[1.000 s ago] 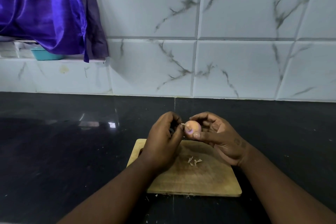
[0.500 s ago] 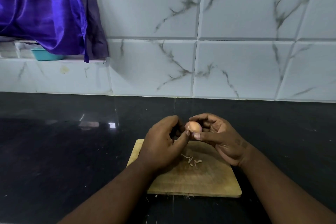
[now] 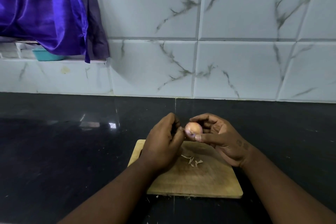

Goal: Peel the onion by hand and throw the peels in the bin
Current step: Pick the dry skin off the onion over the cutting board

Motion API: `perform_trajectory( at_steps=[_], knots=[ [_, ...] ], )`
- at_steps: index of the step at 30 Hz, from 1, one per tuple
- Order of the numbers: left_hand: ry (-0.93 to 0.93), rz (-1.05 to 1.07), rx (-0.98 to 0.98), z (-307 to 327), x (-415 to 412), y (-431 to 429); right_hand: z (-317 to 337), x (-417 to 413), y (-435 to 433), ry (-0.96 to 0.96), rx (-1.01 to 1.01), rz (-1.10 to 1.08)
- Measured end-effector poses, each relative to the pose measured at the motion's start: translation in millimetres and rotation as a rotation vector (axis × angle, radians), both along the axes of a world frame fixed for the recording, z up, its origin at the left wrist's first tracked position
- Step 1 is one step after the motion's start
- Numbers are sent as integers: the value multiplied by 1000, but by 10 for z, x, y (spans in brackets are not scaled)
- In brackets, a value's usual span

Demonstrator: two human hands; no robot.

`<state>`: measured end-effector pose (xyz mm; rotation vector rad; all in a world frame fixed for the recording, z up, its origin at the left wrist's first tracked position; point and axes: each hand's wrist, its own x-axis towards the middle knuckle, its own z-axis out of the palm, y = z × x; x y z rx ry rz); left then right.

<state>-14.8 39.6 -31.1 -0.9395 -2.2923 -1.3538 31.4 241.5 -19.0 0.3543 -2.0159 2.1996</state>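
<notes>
Peeling is progressing: right hand (image 3: 221, 139) is gripping the onion (image 3: 193, 129), left hand (image 3: 162, 144) is pinching skin at its 9 o'clock; binning is pending.

1. The left arm (image 3: 112, 192) and the right arm (image 3: 283, 187) are both showing bare, from the hands down to the bottom edge.
2. The left hand (image 3: 161, 149) is showing its back, with the knuckles making small bumps.
3. The right hand (image 3: 221, 138) is showing its inner side, with fine lines running across it.
4. A small dark mark (image 3: 242, 144) with round shapes is sitting near the right wrist.
5. A short thumbnail (image 3: 198, 138) is catching the light on the right thumb.
</notes>
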Motion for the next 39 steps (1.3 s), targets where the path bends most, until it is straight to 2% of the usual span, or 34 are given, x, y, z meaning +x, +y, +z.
perform_trajectory(
  at_steps=[4,9,16,21,30,35,39],
  knots=[
    [-23,29,-85,-2,-16,2,17,0,18,-17,-76,10],
    [-22,-48,-174,26,12,-17,21,-3,15,-46,-129,25],
    [123,-2,-7,24,-7,-31,-7,-31,23,-84,-119,28],
    [229,-98,87,46,0,-29,-5,-23,-1,-83,-96,36],
    [161,-182,226,28,-53,-1,-31,-18,-19,-46,-24,40],
    [-86,-259,334,-17,-97,17,-40,-12,-41,-7,37,72],
    [-146,-327,377,-35,-141,11,-56,-8,-46,-1,61,107]
  ],
)
